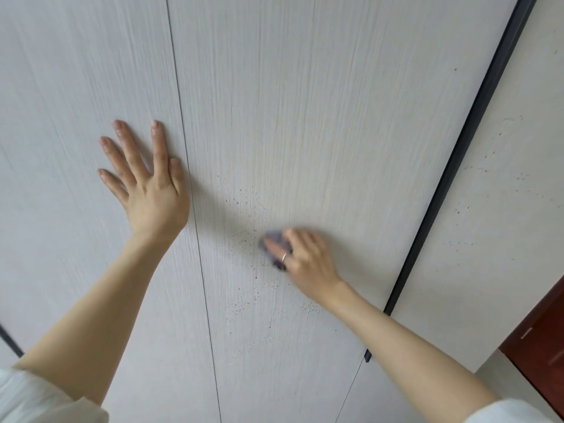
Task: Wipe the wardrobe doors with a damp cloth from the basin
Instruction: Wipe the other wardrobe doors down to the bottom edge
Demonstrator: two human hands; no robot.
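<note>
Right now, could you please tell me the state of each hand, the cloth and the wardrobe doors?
left hand: flat, fingers spread, presses on the left door.
right hand: grips the cloth against the right door.
cloth: bunched under the fingers, blurred, touching the door.
left door: closed.
right door: closed, dark specks around the cloth.

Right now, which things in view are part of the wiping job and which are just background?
In the job:
- cloth, gripped by the right hand
- right door panel, speckled with dark spots around the cloth
- left door panel, with the left hand flat on it

Background:
- black trim strip
- white wall
- dark red door
</note>
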